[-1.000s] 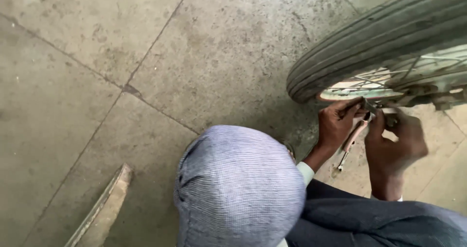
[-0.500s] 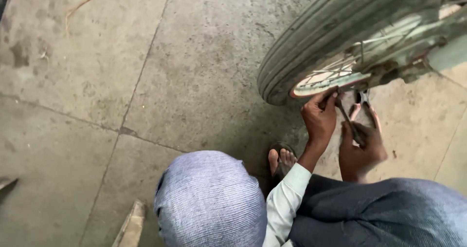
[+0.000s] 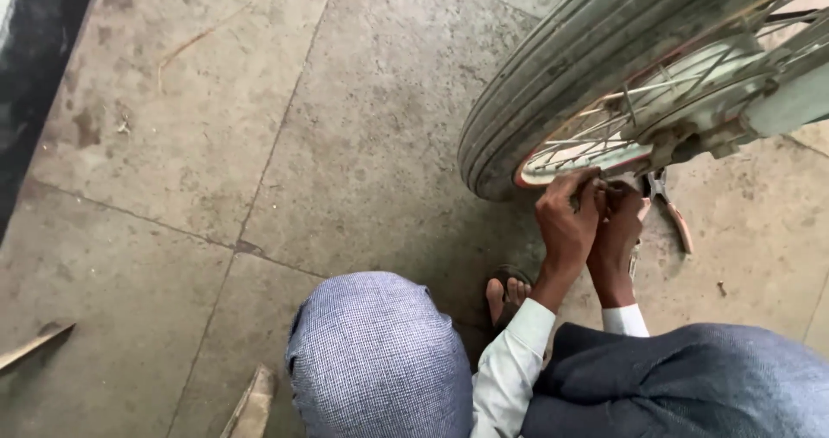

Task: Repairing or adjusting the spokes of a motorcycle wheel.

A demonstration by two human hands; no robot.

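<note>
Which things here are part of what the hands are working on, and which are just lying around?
In use:
- left hand, at the wheel rim
- right hand, beside it
- bicycle wheel, tyre and spokes
- pliers, handles showing beside the right hand

Lying about:
- wooden strip on the concrete floor
- wooden piece at the left edge

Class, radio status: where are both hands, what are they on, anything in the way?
Left hand and right hand together at the wheel rim. Grip hidden. Pliers lying beside them on the floor. Tyre overhead.
</note>
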